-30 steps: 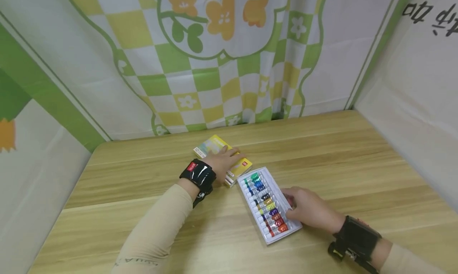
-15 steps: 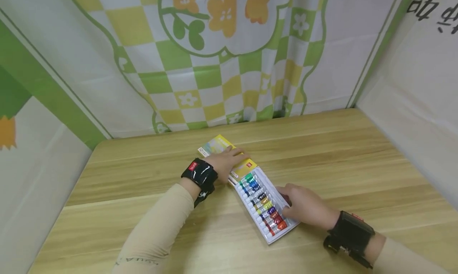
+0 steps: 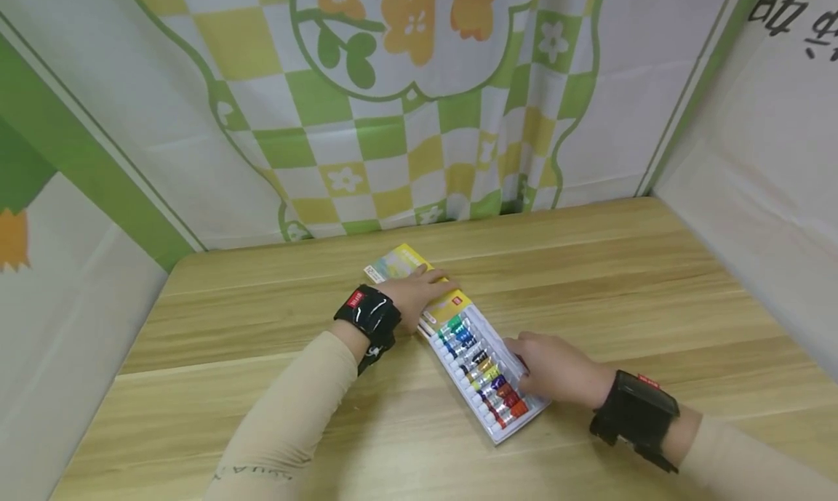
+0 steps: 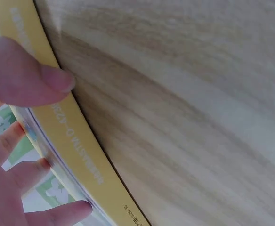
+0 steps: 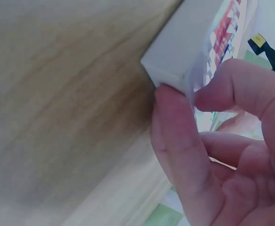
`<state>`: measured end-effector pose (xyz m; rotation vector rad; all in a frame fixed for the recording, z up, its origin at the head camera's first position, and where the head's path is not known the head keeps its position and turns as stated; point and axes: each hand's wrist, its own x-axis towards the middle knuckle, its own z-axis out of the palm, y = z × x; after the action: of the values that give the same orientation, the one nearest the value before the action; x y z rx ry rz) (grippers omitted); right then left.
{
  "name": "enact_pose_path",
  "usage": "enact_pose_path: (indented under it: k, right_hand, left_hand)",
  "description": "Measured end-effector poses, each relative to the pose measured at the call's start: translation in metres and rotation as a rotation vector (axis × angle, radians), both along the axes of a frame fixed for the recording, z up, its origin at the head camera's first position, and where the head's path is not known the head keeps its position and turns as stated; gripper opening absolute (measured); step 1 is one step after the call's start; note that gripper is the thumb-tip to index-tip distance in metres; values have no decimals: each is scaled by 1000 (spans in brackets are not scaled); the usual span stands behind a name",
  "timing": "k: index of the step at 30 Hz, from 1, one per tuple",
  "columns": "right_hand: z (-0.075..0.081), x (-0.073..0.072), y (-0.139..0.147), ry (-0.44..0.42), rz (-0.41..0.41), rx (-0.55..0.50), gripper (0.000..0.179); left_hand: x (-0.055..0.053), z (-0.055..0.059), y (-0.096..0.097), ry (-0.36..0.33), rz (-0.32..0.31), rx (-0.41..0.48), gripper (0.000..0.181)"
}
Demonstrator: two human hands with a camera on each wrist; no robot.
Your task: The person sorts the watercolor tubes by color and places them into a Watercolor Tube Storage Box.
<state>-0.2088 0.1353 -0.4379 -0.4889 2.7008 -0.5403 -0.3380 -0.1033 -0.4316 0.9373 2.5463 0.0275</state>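
A flat yellow paint box (image 3: pixel 452 308) with a printed lid lies slantwise on the table. My left hand (image 3: pixel 414 297) grips it across the middle, the thumb (image 4: pixel 34 80) on its yellow side and the fingers on the printed face. In line with the box's near end lies a white tray (image 3: pixel 487 432) holding a row of coloured paint tubes (image 3: pixel 487 374), white caps to the left. The tray's far end is right at the box's opening. My right hand (image 3: pixel 556 370) pinches the tray's right edge; in the right wrist view the fingers (image 5: pixel 180 127) press a corner of its white wall (image 5: pixel 184 42).
Wood-grained table (image 3: pixel 262 319) lies under everything. A checked curtain (image 3: pixel 393 145) hangs along its back edge, with pale fabric walls (image 3: pixel 753 145) at the sides. Both wrists wear black straps (image 3: pixel 369 315) with camera mounts.
The tray has slid up and left until its far end meets the yellow box, and it now lies in line with it. The box has shifted slightly right. Both hands keep their grips.
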Motion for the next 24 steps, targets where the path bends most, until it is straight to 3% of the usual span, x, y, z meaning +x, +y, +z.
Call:
enact_pose_path:
  k: [9, 24]
  right_hand:
    - [1, -5, -3, -1, -1, 28, 65]
    - [0, -8, -4, 6, -8, 1, 60]
  left_hand:
    - [6, 3, 0, -30, -36, 26, 109]
    - [11, 5, -3, -62, -33, 87, 108]
